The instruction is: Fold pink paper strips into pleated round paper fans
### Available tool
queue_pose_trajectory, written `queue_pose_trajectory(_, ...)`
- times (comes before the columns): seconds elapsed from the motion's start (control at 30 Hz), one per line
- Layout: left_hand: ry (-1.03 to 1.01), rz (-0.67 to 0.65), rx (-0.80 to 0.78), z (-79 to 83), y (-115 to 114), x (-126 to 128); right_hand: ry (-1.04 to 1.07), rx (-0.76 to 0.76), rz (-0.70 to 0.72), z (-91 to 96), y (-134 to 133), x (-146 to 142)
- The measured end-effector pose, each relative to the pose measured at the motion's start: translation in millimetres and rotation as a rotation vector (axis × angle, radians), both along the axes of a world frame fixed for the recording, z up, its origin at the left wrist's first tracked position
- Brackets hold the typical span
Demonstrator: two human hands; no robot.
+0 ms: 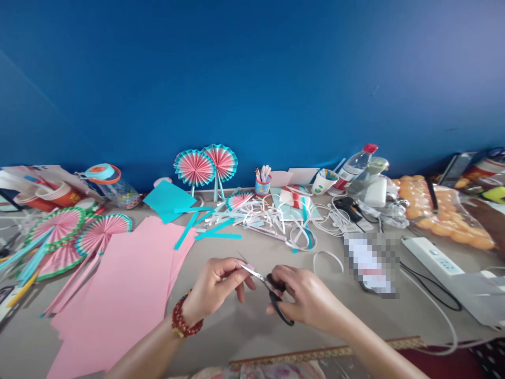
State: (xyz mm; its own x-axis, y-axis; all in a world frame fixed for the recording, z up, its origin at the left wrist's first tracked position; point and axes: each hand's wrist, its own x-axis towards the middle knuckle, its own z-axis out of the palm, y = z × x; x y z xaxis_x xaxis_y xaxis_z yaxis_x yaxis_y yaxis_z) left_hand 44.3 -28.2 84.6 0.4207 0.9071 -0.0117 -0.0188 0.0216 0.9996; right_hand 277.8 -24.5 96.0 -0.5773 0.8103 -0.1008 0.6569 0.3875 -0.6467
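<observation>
Black-handled scissors [256,275] are in my right hand [302,295], whose fingers are through and around the handle loops. The blades point up and left, slightly parted, with their tips by my left hand [223,284]. That hand wears a red bead bracelet [185,318]. Its thumb and index finger come together at the blade tips; whether something small is pinched there I cannot make out. Left of my hands lies a stack of pink paper [114,295]. Behind them is a heap of white paper strips [260,213] with some blue strips [219,235].
Two round paper fans [194,167] stand by the blue wall, and more fans [57,229] lie at left. A blue sheet [169,201] overlaps the pink stack. At right are a blurred phone [371,263], a power strip [434,258], cables and a bottle [353,168].
</observation>
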Motion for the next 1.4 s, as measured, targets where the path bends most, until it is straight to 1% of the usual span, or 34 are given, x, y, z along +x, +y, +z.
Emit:
queue_pose_trajectory(0.2, -0.028, -0.007, 0.002, 0.6, -2.6, 1.6, -0.034, 0.04, 0.004, 5.9, 0.3, -3.8)
queue_pose_trajectory(0.37, -0.077, 0.009, -0.023, 0.3, -5.1, 2.4, 0.003, 0.042, 0.024, 2.8, -0.4, -2.1)
queue_pose_trajectory(0.6, -0.094, 0.008, -0.053, -1.7, -4.7, 5.5, 0.022, 0.038, 0.02, 0.2, -2.4, 1.4)
queue_pose_trajectory(0.73, -0.06, -0.003, -0.034, 1.6, -4.6, 6.6, -0.014, 0.033, -0.002, 2.0, -5.2, 1.3)
queue_pose_trajectory(0.83, -0.024, -0.025, -0.008, 4.8, -4.9, 7.4, -0.05, 0.067, -0.014, 6.5, -5.9, 0.1)
queue_pose_trajectory(0.93, -0.036, -0.023, -0.004, 5.9, -5.1, 8.5, -0.056, 0.095, 0.0, 9.3, -5.0, -0.1)
queue_pose_trajectory(1.1, -0.08, -0.003, -0.022, 2.2, -5.4, 9.5, -0.047, 0.116, 0.002, 5.6, -4.1, 1.4)
queue_pose_trajectory(1.2, -0.087, -0.004, -0.036, -0.1, -5.3, 9.3, -0.05, 0.103, 0.0, 3.4, -4.4, 2.1)
queue_pose_trajectory(1.4, -0.08, -0.035, -0.041, -0.6, -4.8, 9.0, -0.086, 0.124, -0.011, 7.6, -4.8, 0.9)
